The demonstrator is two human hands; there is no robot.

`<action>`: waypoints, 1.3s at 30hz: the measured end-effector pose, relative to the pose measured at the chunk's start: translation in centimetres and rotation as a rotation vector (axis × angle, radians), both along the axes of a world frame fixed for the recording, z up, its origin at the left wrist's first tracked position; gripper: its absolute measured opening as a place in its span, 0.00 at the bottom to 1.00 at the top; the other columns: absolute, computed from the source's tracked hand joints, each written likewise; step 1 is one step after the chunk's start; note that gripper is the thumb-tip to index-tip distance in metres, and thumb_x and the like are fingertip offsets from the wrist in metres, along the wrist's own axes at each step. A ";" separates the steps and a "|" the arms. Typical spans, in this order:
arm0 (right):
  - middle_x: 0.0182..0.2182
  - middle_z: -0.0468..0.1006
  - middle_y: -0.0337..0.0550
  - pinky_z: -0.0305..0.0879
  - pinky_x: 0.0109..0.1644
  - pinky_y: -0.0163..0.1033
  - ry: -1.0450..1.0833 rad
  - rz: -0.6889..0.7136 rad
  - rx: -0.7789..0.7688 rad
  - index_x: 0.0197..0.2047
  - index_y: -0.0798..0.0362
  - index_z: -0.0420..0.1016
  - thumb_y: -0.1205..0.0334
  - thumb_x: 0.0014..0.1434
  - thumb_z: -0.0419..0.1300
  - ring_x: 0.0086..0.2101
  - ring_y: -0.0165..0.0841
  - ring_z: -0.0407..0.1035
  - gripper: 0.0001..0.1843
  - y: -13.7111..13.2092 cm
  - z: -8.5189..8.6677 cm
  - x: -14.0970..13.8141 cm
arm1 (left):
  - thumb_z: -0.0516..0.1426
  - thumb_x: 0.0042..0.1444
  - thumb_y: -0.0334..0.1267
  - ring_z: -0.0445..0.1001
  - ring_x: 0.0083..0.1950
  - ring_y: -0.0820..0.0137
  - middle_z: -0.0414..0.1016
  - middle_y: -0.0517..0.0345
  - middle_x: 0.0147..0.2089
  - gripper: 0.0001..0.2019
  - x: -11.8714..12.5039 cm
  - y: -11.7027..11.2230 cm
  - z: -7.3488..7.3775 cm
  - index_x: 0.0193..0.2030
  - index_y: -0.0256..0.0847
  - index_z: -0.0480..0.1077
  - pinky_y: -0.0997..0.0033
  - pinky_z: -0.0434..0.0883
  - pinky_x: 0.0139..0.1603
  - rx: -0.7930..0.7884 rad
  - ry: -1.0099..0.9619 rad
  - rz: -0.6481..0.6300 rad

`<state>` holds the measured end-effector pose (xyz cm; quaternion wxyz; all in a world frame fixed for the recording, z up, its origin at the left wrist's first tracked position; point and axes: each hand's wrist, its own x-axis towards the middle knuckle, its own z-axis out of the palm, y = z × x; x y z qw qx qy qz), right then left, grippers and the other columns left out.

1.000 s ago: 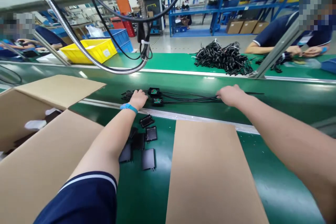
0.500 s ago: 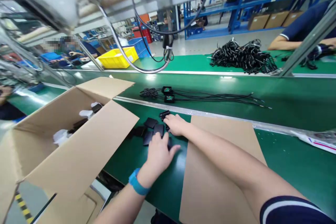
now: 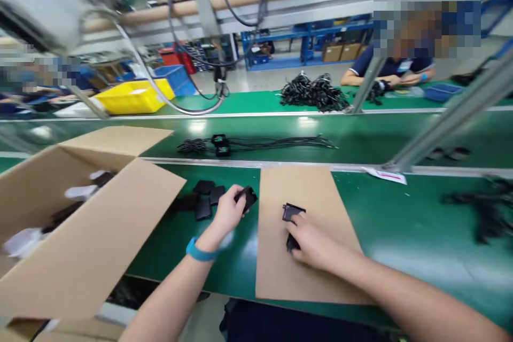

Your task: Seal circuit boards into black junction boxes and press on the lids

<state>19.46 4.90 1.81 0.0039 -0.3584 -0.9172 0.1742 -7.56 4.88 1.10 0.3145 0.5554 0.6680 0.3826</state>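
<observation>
My left hand, with a blue wristband, is closed around a small black plastic cover just left of the cardboard sheet. My right hand rests on that sheet with its fingers on another black cover. Several more black covers lie on the green table beside my left hand. Further off, on the belt, lie two small black boxes with long black cables.
An open cardboard carton with black and white parts stands at the left. A metal post slants up at the right. A heap of black cables and a yellow bin sit across the belt, where other people are working.
Both hands left the pile of covers. My left hand lifted one cover. My right hand carried another rightwards onto the cardboard sheet. The view swung to the right.
</observation>
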 end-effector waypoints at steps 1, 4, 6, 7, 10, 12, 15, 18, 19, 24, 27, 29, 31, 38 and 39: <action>0.52 0.72 0.60 0.66 0.58 0.53 0.001 -0.044 -0.021 0.49 0.57 0.76 0.62 0.52 0.65 0.52 0.52 0.65 0.20 -1.5 -0.4 1.3 | 0.53 0.63 0.41 0.77 0.29 0.68 0.77 0.58 0.33 0.08 1.6 2.2 -0.3 0.44 0.42 0.68 0.71 0.71 0.27 0.030 0.023 -0.067; 0.65 0.62 0.63 0.62 0.64 0.57 0.059 -0.181 -0.013 0.47 0.56 0.77 0.58 0.58 0.64 0.62 0.56 0.58 0.15 -4.4 -1.2 3.5 | 0.58 0.57 0.36 0.78 0.35 0.67 0.79 0.55 0.35 0.08 7.8 7.8 -1.8 0.43 0.40 0.71 0.69 0.73 0.36 0.058 0.082 -0.244; 0.70 0.56 0.62 0.60 0.66 0.58 0.099 -0.231 -0.009 0.47 0.55 0.77 0.53 0.61 0.64 0.65 0.56 0.54 0.16 -5.4 -1.5 4.1 | 0.59 0.56 0.34 0.78 0.38 0.65 0.80 0.53 0.36 0.06 11.3 9.5 -2.5 0.40 0.39 0.74 0.67 0.74 0.42 0.054 0.106 -0.323; 0.70 0.55 0.63 0.60 0.66 0.58 0.108 -0.243 -0.013 0.47 0.55 0.78 0.52 0.62 0.63 0.66 0.56 0.54 0.16 -5.7 -1.6 4.3 | 0.59 0.57 0.35 0.78 0.41 0.64 0.80 0.51 0.37 0.05 12.5 9.6 -2.7 0.39 0.38 0.75 0.65 0.74 0.46 0.063 0.133 -0.341; 0.67 0.62 0.64 0.61 0.65 0.59 0.110 -0.240 0.007 0.44 0.56 0.79 0.55 0.66 0.59 0.64 0.55 0.58 0.14 -5.4 -1.4 5.0 | 0.59 0.62 0.41 0.75 0.51 0.58 0.78 0.44 0.45 0.09 13.0 7.8 -2.3 0.40 0.38 0.76 0.59 0.69 0.58 0.109 0.239 -0.323; 0.66 0.64 0.63 0.59 0.65 0.61 0.136 -0.216 0.061 0.46 0.55 0.79 0.57 0.66 0.59 0.64 0.55 0.58 0.13 -3.5 -1.3 5.3 | 0.57 0.64 0.47 0.71 0.56 0.54 0.75 0.40 0.50 0.14 11.1 5.5 -1.6 0.45 0.37 0.75 0.54 0.66 0.60 0.137 0.421 -0.232; 0.72 0.55 0.59 0.52 0.67 0.65 0.177 -0.146 0.063 0.62 0.50 0.73 0.49 0.58 0.67 0.69 0.57 0.49 0.30 0.6 -1.5 4.8 | 0.56 0.63 0.56 0.66 0.58 0.45 0.70 0.34 0.54 0.24 6.1 1.8 -0.5 0.52 0.35 0.72 0.46 0.64 0.57 0.090 0.884 0.081; 0.72 0.54 0.61 0.49 0.68 0.63 0.133 -0.081 -0.040 0.68 0.51 0.66 0.45 0.49 0.73 0.70 0.58 0.48 0.47 3.6 -2.2 4.0 | 0.55 0.59 0.65 0.65 0.57 0.38 0.68 0.28 0.53 0.35 0.3 -0.6 -0.5 0.55 0.30 0.70 0.43 0.64 0.52 -0.085 1.150 0.359; 0.70 0.59 0.61 0.49 0.68 0.62 0.126 -0.068 -0.050 0.68 0.52 0.66 0.47 0.50 0.73 0.68 0.57 0.51 0.46 4.1 -2.5 3.8 | 0.54 0.59 0.65 0.65 0.55 0.38 0.68 0.28 0.53 0.37 -1.3 -0.9 -0.8 0.56 0.29 0.69 0.44 0.64 0.50 -0.139 1.182 0.381; 0.56 0.76 0.57 0.53 0.64 0.56 0.164 -0.035 0.016 0.62 0.55 0.71 0.63 0.54 0.69 0.57 0.49 0.66 0.32 3.8 -2.9 3.6 | 0.47 0.68 0.50 0.67 0.55 0.43 0.73 0.32 0.49 0.26 -4.9 -1.1 -3.1 0.58 0.28 0.69 0.46 0.62 0.53 -0.082 1.271 0.196; 0.52 0.78 0.56 0.57 0.60 0.52 0.178 -0.047 -0.043 0.60 0.55 0.73 0.61 0.55 0.71 0.54 0.49 0.67 0.30 3.8 -1.9 3.8 | 0.48 0.67 0.44 0.71 0.52 0.45 0.76 0.34 0.44 0.23 -4.7 -0.8 -3.4 0.57 0.25 0.70 0.46 0.62 0.55 -0.039 1.292 0.122; 0.52 0.78 0.55 0.58 0.60 0.51 0.202 -0.075 -0.100 0.60 0.54 0.74 0.58 0.55 0.72 0.54 0.48 0.68 0.30 4.0 -1.2 4.0 | 0.48 0.66 0.40 0.75 0.46 0.48 0.77 0.35 0.41 0.23 -4.6 -0.4 -3.1 0.58 0.22 0.68 0.50 0.65 0.51 -0.052 1.277 0.064; 0.52 0.79 0.54 0.59 0.60 0.51 0.223 -0.103 -0.139 0.59 0.53 0.74 0.58 0.56 0.72 0.55 0.47 0.68 0.29 4.2 -1.0 4.1 | 0.46 0.66 0.37 0.77 0.42 0.51 0.77 0.36 0.41 0.23 -4.8 0.3 -2.7 0.61 0.21 0.66 0.55 0.68 0.46 -0.036 1.231 0.033; 0.67 0.64 0.61 0.54 0.66 0.57 0.234 -0.037 -0.100 0.66 0.55 0.68 0.46 0.56 0.71 0.65 0.54 0.57 0.41 1.6 -2.5 5.1 | 0.48 0.61 0.33 0.78 0.46 0.56 0.80 0.43 0.45 0.18 -0.2 7.7 -2.7 0.53 0.34 0.72 0.59 0.74 0.48 0.194 0.609 0.013; 0.68 0.62 0.61 0.53 0.66 0.58 0.223 -0.026 -0.085 0.67 0.55 0.68 0.46 0.55 0.71 0.66 0.54 0.55 0.41 1.0 -2.6 5.1 | 0.48 0.60 0.34 0.79 0.46 0.57 0.80 0.44 0.46 0.18 1.7 9.2 -3.1 0.53 0.35 0.73 0.59 0.74 0.49 0.198 0.516 -0.054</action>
